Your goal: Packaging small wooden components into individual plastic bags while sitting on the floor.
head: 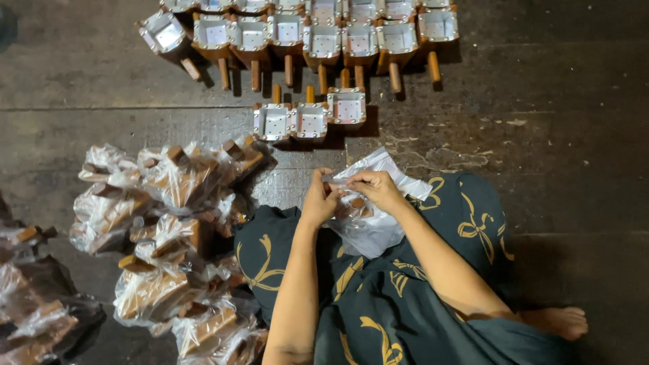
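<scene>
Person seated on a dark concrete floor (561, 135), viewed from above, lap covered by dark green cloth (378, 304) with a yellow pattern. A bare foot (558, 321) shows at lower right.

Left hand (319, 201): raised over the lap, fingers closed on the upper edge of a clear plastic bag (368, 226). Grip clamped on the bag.

Right hand (375, 188): just beside the left, fingertips pinching the same bag edge from the other side. Grip likewise clamped on the bag. The two hands are close together, nearly touching.

The bag rests on the lap between the forearms — its top flap stands up behind the hands toward the floor. Something brown shows through the plastic under the fingers; its shape cannot be made out.

Ahead of the person, on the floor: rows of square metal-lined boxes (324, 34) with brown wooden handles, open faces up, packed side by side. A shorter row of three boxes (309, 120) lies nearer, just beyond the hands. One box at far left (162, 32) sits tilted off the row.

To the person's left: a heap of bagged pieces (169, 230) — brown wooden parts in clear plastic, stacked loosely and touching the lap cloth. More bagged pieces (34, 311) lie at the lower-left edge, partly cut off.
</scene>
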